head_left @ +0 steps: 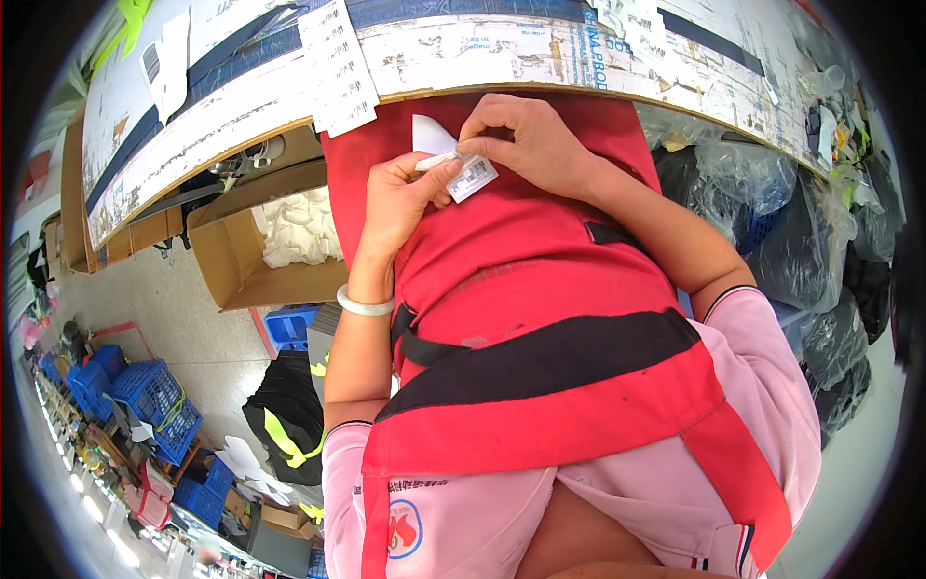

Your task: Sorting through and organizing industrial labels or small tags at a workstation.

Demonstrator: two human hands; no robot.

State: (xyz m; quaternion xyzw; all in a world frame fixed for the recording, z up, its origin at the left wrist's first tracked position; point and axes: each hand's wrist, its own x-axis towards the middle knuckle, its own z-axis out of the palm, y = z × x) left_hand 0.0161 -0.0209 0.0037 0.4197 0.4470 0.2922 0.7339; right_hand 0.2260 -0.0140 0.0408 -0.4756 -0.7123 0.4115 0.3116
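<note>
Above the lap of my red apron (540, 251), near the worktable's edge, both hands meet at a small white printed label (473, 179). My left hand (407, 195) is closed, pinching the label between thumb and fingers. From above, my right hand (529, 145) comes in with thumb and forefinger pressed together at the label's upper edge. What exactly sits between those fingertips is too small to make out. A pointed white piece of paper (430, 134) stands up just behind the left fingers; whether it joins the label is unclear.
The worktable (463, 68) carries a strip of printed labels (338, 68) overhanging its edge. Below on the left, a cardboard box (231, 251) holds several white pieces. Plastic bags (743, 179) crowd the right side. Blue crates (159, 405) stand on the floor at far left.
</note>
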